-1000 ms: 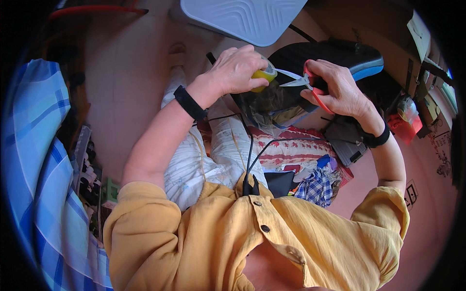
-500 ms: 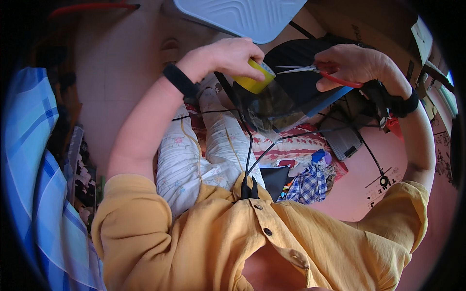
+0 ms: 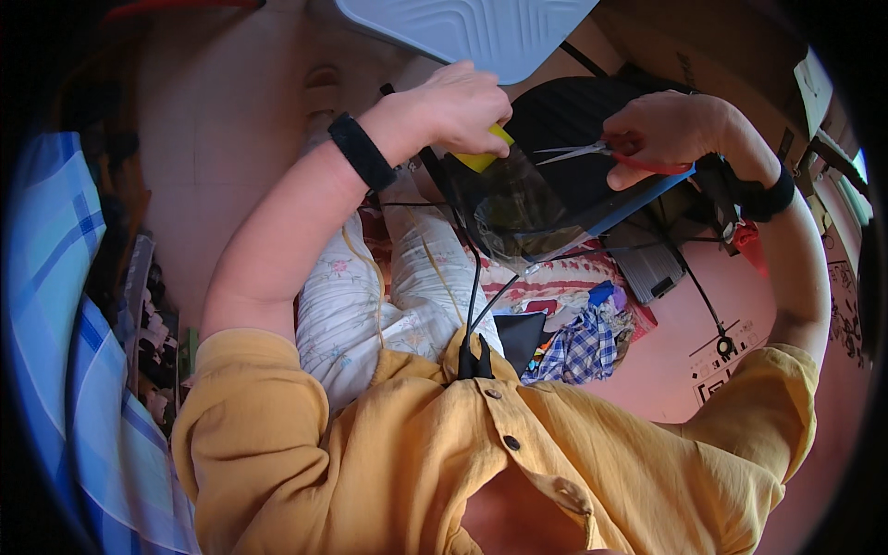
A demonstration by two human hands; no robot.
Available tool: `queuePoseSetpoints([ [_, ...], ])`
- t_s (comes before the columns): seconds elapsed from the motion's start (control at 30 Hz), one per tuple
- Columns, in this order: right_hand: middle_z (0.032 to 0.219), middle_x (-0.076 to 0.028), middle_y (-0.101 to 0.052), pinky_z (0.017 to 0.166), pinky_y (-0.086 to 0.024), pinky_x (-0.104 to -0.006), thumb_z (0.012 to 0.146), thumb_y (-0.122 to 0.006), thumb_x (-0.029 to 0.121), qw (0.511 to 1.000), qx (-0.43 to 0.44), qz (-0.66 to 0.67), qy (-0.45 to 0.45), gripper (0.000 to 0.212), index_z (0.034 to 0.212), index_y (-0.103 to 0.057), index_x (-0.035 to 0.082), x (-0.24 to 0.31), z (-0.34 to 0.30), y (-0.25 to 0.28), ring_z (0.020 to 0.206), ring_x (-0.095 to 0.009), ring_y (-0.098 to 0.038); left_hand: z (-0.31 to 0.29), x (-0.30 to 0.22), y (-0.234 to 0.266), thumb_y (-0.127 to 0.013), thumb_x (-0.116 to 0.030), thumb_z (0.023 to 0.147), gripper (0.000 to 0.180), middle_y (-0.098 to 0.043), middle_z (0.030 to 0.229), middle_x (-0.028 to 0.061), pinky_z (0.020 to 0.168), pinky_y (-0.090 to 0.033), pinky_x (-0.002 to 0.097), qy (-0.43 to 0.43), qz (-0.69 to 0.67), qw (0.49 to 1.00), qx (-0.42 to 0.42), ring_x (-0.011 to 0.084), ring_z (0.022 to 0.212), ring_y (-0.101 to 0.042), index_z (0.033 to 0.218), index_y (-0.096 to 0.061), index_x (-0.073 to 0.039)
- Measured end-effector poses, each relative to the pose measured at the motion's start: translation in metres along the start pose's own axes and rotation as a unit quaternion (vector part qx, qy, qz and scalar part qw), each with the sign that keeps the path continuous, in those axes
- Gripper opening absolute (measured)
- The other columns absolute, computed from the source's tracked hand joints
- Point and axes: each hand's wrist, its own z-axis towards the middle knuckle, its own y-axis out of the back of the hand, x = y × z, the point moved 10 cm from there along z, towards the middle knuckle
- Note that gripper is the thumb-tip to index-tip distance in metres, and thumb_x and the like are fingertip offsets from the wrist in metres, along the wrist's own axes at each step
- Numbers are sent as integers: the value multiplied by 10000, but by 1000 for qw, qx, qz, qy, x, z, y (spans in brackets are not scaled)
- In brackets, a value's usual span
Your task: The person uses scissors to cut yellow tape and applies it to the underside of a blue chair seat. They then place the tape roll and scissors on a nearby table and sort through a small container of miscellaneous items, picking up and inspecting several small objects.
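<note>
Head view shows red-handled scissors [image 3: 601, 148], silver blades [image 3: 583, 149] apart, & yel. roll [image 3: 477, 161].

The left hand [image 3: 467, 106] grips a yellow roll [image 3: 475, 162], with clear plastic [image 3: 523, 208] just below it. The right hand [image 3: 664, 131] holds scissors [image 3: 599, 147] (red-handled, blades slightly parted). A pale blue panel [image 3: 486, 37] lies beyond the left hand.

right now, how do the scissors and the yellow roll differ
The scissors show silvery blades and red handles; the roll shows yellow.
The scissors are in the right hand, the roll in the left.
The scissors' blades stand uncovered and slightly apart; the roll is largely hidden by fingers.
Both are hand-held.
</note>
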Motion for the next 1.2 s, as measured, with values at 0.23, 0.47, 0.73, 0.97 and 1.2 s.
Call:
queuePoseSetpoints([
  [0.23, 801, -80, -678, 665, -503, -355, 621, -558, 961, 996, 72, 60, 12, 1022, 982, -693, 15, -12, 26, -6, 755, -246, -654, -2, 1, 4, -743, -439, 820, 361, -720, 866, 94, 962, -423, 349, -10, -3, 1000, -5, 241, 903, -666, 902, -781, -90],
  [0.47, 916, -109, -697, 757, -519, -359, 641, -560, 951, 990, 135, 25, -24, 1072, 1109, -691, -4, -11, 44, -7, 847, -270, -663, 3, 3, -4, -715, -457, 840, 370, -719, 880, 81, 932, -398, 383, -17, -53, 998, 16, 239, 886, -665, 923, -773, -102],
  [0.73, 937, -100, -703, 794, -519, -365, 676, -602, 908, 983, 180, 0, -31, 1020, 1138, -694, 3, 2, 48, -13, 870, -263, -661, 13, -3, -1, -695, -458, 864, 373, -710, 953, 76, 943, -363, 383, -36, -43, 998, -12, 237, 903, -646, 964, -774, -108],
  [0.97, 987, -109, -715, 810, -521, -376, 666, -595, 918, 977, 210, -9, -38, 1046, 1162, -695, 3, 2, 60, -20, 911, -269, -670, 11, -2, 0, -700, -452, 870, 355, -700, 845, 87, 932, -355, 388, -26, -65, 998, 1, 239, 837, -641, 956, -780, -117],
  [1.2, 909, -94, -704, 765, -529, -370, 642, -573, 943, 973, 230, -2, -34, 1058, 1107, -719, 4, 1, 74, -27, 855, -244, -669, 14, -3, -3, -697, -455, 869, 354, -707, 837, 93, 918, -352, 393, -31, -71, 997, 19, 235, 817, -638, 940, -777, -118],
])
